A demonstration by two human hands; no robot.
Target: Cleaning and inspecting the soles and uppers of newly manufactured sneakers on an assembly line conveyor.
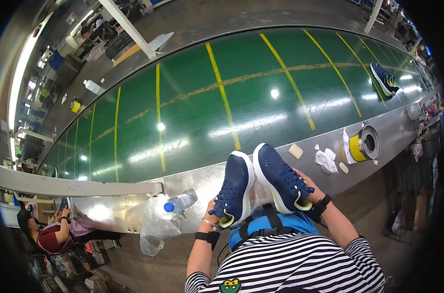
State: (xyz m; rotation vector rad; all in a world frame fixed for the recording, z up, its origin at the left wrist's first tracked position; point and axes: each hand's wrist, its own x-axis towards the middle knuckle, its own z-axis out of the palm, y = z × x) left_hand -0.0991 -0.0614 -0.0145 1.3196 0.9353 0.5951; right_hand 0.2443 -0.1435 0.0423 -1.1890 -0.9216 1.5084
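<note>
Two navy blue sneakers with white soles and pale yellow-green lining are held up side by side in front of me, toes pointing away. My left hand (210,213) is closed around the heel end of the left sneaker (235,181), its fingers partly hidden behind the shoe. Around the outer side of the right sneaker (279,175) my right hand (311,184) is closed, near the ankle opening. Both shoes are raised over the metal ledge (212,176), their toes overlapping the near edge of the green conveyor belt (192,112).
On the ledge, a water bottle (180,202) and plastic bag (151,229) lie left. At right are a pale block (295,151), crumpled white paper (326,160) and an open yellow-labelled can (361,145). Another sneaker (384,78) rests far right on the belt. A person (51,232) sits left.
</note>
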